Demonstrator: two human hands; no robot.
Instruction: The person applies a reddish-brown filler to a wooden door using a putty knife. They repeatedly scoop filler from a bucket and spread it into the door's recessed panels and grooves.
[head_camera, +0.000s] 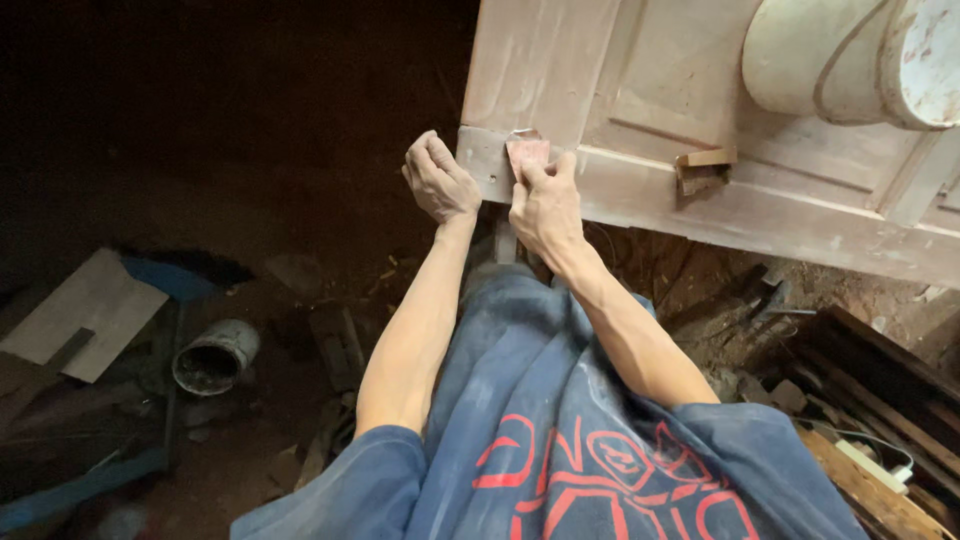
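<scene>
Right now sandpaper scrap (527, 153) sits flat on wooden door panel's (640, 120) near edge rail, pinned under right hand (545, 208) fingertips. Left hand (440, 180) curls over panel corner just beside it, w/ rail running rightward.

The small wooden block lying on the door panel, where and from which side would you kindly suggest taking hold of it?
Grip the wooden block across its two long sides, coming from above: it lies flat on the door, long top face up. Both hands are busy at the door's corner.
</scene>
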